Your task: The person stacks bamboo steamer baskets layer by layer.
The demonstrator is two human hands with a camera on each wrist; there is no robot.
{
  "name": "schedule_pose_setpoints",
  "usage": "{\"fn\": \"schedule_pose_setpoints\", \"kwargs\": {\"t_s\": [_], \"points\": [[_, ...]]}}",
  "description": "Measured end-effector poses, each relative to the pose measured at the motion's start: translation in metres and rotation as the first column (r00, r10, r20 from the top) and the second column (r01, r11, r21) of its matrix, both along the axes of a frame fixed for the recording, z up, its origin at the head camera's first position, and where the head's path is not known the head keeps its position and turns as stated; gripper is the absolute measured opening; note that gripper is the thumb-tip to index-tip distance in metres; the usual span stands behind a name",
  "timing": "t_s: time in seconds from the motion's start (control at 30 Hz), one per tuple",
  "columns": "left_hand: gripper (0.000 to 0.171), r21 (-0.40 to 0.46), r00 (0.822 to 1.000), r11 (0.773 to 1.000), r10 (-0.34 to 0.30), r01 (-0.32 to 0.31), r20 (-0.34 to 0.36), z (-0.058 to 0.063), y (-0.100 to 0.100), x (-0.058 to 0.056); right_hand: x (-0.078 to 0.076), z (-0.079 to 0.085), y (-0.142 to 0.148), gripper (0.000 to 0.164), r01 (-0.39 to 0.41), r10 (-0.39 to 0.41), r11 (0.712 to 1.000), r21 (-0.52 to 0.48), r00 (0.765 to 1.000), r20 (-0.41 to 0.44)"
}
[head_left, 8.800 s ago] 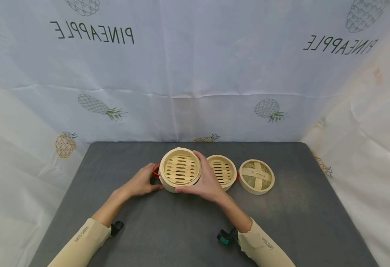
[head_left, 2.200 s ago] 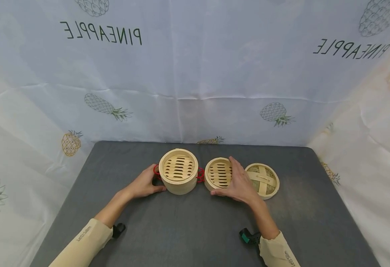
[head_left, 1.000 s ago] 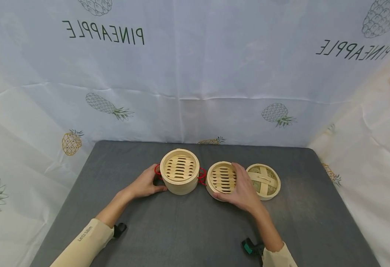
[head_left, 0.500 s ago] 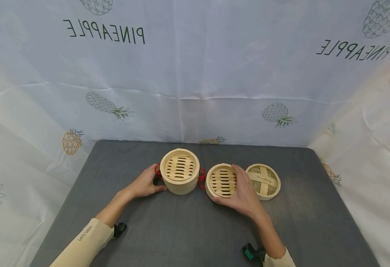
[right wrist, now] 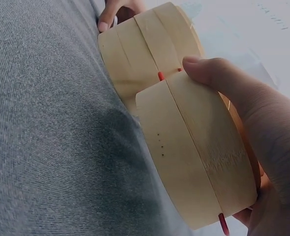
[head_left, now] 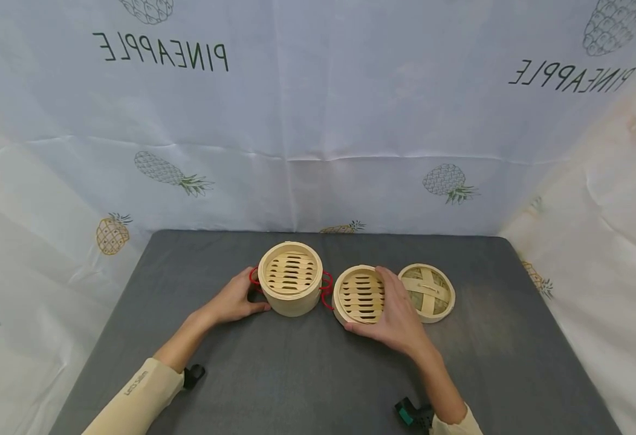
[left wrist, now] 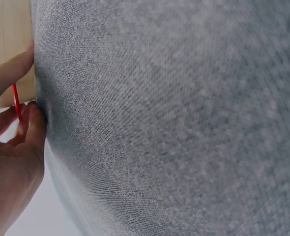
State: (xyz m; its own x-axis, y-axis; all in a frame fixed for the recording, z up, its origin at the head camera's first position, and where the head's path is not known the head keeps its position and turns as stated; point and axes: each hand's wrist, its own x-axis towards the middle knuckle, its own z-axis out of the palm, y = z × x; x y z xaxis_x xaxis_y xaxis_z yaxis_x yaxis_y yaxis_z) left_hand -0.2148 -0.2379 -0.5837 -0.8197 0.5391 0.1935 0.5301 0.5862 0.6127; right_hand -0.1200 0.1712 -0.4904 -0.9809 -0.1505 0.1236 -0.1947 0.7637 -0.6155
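In the head view, a tall bamboo steamer stack (head_left: 295, 304) with a slatted top stands left of the table's middle. My left hand (head_left: 236, 299) holds its left side, thumb against the front wall and fingers behind, beside a red loop handle (left wrist: 16, 98). Just to the right, my right hand (head_left: 399, 317) grips a single bamboo steamer basket (head_left: 358, 296) across its right side. In the right wrist view, the thumb lies over the rim; the other fingers are mostly hidden. That basket (right wrist: 189, 147) stands close to the stack (right wrist: 150, 44), its slatted floor showing from above.
A round bamboo lid (head_left: 429, 293) with crossed bands lies behind and right of my right hand, partly covered by it. The dark grey table (head_left: 296, 380) ends at a pineapple-printed curtain (head_left: 350, 109) along the back.
My right hand has left the stack's top basket, taken hold of the other basket, and shifted it slightly toward me. A red loop now shows on that basket's left. My left hand stays at the stack.
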Motion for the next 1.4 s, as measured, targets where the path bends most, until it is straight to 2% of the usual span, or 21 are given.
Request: {"fn": "schedule_pose_setpoints", "kwargs": {"t_s": [0.2,0.27,0.3,0.4,0.53,0.63,0.67,0.8,0.9,1.03,1.13,1.4], "points": [[0.062,0.052,0.998,0.997,-0.048,0.049,-0.035,0.014,0.003,0.005,0.004,0.005,0.001,0.131,-0.004,0.005,1.000,0.013,1.000,-0.020],[0.062,0.071,0.998,0.996,-0.049,0.052,-0.047,0.016,0.004,0.005,0.005,0.008,0.001,0.131,-0.007,0.007,1.000,0.017,0.999,-0.031],[0.062,0.076,0.998,0.996,-0.038,0.042,-0.052,0.014,0.004,0.005,0.005,0.009,0.001,0.130,-0.008,0.009,1.000,0.018,0.999,-0.036],[0.063,0.052,1.000,0.998,-0.020,0.020,-0.003,0.031,0.009,0.012,0.006,0.013,0.001,0.130,-0.012,0.013,1.000,0.018,0.999,-0.052],[0.066,0.009,1.000,1.000,0.003,-0.004,0.031,0.026,0.007,0.009,0.005,0.017,0.000,0.130,-0.018,0.020,1.000,0.017,0.997,-0.072],[0.066,0.005,1.000,1.000,-0.001,0.001,0.009,0.004,0.001,0.000,0.005,0.020,-0.001,0.131,-0.019,0.020,1.000,0.016,0.997,-0.081],[0.066,-0.001,1.000,1.000,-0.006,0.006,0.008,0.002,0.000,-0.001,0.006,0.021,-0.001,0.131,-0.017,0.019,1.000,0.017,0.996,-0.082],[0.061,0.064,0.999,0.997,-0.039,0.041,-0.026,0.013,0.004,0.003,0.006,0.025,-0.002,0.131,-0.013,0.014,1.000,0.019,0.996,-0.084],[0.060,0.080,0.999,0.996,-0.039,0.041,-0.034,0.016,0.005,0.005,0.007,0.026,-0.002,0.132,-0.009,0.011,1.000,0.021,0.996,-0.085],[0.064,0.026,1.000,1.000,-0.002,0.002,0.009,0.005,0.003,0.001,0.007,0.028,-0.002,0.132,-0.007,0.009,1.000,0.021,0.996,-0.089],[0.067,0.006,1.000,1.000,-0.002,0.002,0.014,0.000,0.001,-0.001,0.006,0.031,-0.002,0.132,-0.009,0.011,1.000,0.024,0.995,-0.099],[0.070,0.003,1.000,1.000,-0.011,0.011,-0.011,0.001,0.000,0.000,0.005,0.040,-0.005,0.133,-0.006,0.008,1.000,0.017,0.990,-0.138]]}}
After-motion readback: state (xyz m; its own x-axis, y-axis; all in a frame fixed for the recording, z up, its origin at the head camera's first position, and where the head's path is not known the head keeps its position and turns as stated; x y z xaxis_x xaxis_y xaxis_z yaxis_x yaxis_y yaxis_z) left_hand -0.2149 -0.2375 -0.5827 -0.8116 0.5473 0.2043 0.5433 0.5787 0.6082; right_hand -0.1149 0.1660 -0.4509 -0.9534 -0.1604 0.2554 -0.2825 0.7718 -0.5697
